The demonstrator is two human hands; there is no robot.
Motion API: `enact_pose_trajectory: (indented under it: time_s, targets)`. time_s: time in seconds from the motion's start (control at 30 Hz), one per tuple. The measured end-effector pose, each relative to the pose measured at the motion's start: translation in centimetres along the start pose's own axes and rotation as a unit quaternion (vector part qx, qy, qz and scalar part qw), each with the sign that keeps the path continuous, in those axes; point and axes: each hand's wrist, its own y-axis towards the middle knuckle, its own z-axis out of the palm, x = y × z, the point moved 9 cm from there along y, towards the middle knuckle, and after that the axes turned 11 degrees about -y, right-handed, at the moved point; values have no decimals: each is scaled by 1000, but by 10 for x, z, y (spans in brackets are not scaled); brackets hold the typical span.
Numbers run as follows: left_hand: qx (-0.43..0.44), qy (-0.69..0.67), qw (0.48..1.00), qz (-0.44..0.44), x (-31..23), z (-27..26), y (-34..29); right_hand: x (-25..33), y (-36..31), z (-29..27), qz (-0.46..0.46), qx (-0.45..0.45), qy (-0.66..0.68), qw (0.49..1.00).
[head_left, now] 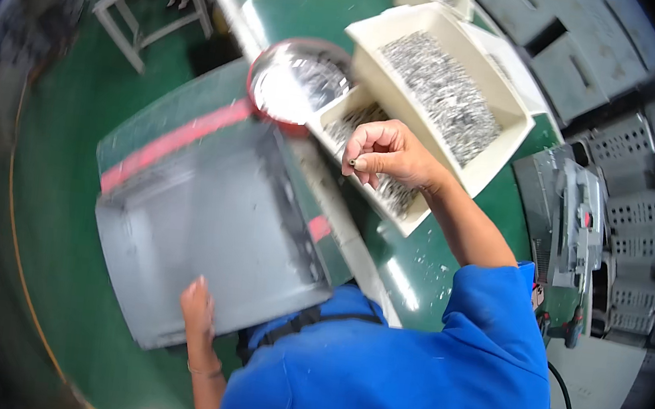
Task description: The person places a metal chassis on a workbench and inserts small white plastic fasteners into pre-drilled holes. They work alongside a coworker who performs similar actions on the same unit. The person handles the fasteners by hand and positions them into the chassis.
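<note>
My right hand (389, 157) is raised above a cream bin, with thumb and fingertips pinching a small round metal piece (354, 163) that has a dark centre. Under that hand, the smaller cream bin (416, 217) holds many little metal parts, partly hidden by the hand. A large grey panel (207, 231) with raised edges lies to the left, in front of my body. My left hand (197, 308) is over its near edge, fingers curled in; what they hold, if anything, is hidden.
A bigger cream bin (504, 140) full of metal pieces stands behind on the green bench. Beside it is a round red-rimmed bowl (276, 122). Red strips (177, 141) run past the panel. At right are a power tool (573, 328) and perforated light-coloured panels (637, 216).
</note>
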Motion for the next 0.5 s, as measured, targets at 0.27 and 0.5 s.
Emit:
enact_pose_trajectory:
  time_s: [0.27, 0.5]
  targets:
    - [54, 144, 978, 143, -9, 26, -22, -100, -5, 171, 8, 317, -412, 854]
    - [59, 163, 973, 149, -5, 24, -22, -136, -10, 203, 42, 408, -484, 773]
